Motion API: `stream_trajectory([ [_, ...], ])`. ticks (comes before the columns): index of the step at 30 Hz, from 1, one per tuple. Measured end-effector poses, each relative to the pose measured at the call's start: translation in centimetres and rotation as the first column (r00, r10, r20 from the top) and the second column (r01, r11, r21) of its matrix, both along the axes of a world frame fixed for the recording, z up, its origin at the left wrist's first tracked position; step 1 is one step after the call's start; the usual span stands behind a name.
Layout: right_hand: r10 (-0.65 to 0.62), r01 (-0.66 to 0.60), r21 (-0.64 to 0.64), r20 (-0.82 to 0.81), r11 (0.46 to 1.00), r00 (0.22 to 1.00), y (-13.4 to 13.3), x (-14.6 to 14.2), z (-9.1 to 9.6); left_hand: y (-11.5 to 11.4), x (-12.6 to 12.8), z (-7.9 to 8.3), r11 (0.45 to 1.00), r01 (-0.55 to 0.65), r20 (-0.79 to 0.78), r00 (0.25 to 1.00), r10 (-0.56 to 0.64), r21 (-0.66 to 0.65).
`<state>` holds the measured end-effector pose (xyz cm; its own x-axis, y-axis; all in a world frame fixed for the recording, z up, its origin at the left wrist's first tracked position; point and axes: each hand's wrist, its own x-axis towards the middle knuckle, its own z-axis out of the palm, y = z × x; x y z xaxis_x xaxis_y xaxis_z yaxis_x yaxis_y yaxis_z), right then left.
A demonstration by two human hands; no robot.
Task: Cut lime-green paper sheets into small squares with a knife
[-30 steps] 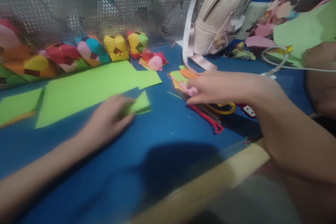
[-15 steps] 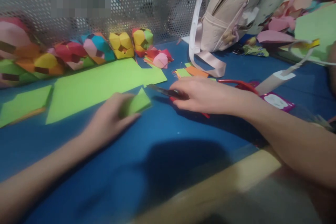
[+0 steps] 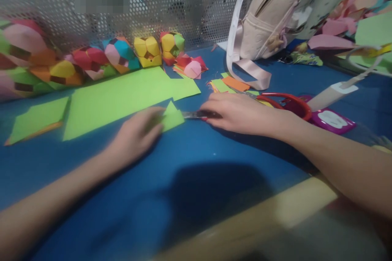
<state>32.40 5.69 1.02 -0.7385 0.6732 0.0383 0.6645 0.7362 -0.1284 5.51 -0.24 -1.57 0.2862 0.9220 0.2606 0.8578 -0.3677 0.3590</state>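
My left hand (image 3: 139, 130), closed, pinches a small folded piece of bright green paper (image 3: 173, 119) with a pointed top just above the blue tabletop. My right hand (image 3: 225, 112) is wrapped round a narrow-bladed cutting tool (image 3: 191, 114) with a little red at the fingers. Most of its handle is hidden, so its exact kind is unclear. The blade points left and its tip meets or overlaps the right edge of the folded paper. Behind the left hand lies a large green paper sheet (image 3: 122, 98). Red-handled scissors (image 3: 294, 98) lie beyond the right forearm.
Folded paper shapes (image 3: 147, 51) line the perforated metal screen (image 3: 153, 0). Orange and green paper scraps (image 3: 226, 85), a green paper stack (image 3: 39, 118) and a purple packet (image 3: 332, 121) lie about. A pale backpack (image 3: 263, 24) and a white cabled block (image 3: 333, 94) stand to the right.
The blade has swung from pointing up-left to nearly level and now reaches the folded paper. My left hand has brought the paper slightly right. The whole view has shifted a little.
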Motion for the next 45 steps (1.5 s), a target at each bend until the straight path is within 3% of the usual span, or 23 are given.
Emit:
stream_trajectory([
  [8, 0.048, -0.052, -0.063, -0.058, 0.997, 0.997, 0.5, 0.5, -0.2, 0.4, 0.0, -0.1, 0.991, 0.124, -0.037, 0.992, -0.122, 0.044],
  [13, 0.042, -0.044, -0.061, -0.035, 0.997, 0.998, 0.5, 0.7, -0.3, 0.5, -0.1, 0.1, 0.989, 0.139, -0.101, 0.986, -0.133, 0.05],
  [19, 0.036, -0.038, -0.075, -0.026, 0.996, 0.999, 0.7, 0.9, -0.2, 1.4, -0.8, 1.0, 0.97, 0.241, -0.19, 0.951, -0.242, -0.029],
  [24, 0.03, -0.031, -0.088, -0.019, 0.996, 0.999, 0.6, 0.8, -0.1, 2.7, -2.0, 0.4, 0.934, 0.348, -0.195, 0.914, -0.357, -0.076],
  [29, 0.037, -0.039, -0.104, -0.021, 0.994, 0.999, 0.6, 0.7, 0.0, 3.0, -2.6, -0.3, 0.934, 0.347, -0.219, 0.908, -0.358, -0.087],
  [45, 0.074, -0.078, -0.141, -0.029, 0.987, 0.997, -0.1, 0.6, 0.4, 2.9, -2.4, -0.4, 0.939, 0.336, -0.256, 0.903, -0.345, -0.079],
])
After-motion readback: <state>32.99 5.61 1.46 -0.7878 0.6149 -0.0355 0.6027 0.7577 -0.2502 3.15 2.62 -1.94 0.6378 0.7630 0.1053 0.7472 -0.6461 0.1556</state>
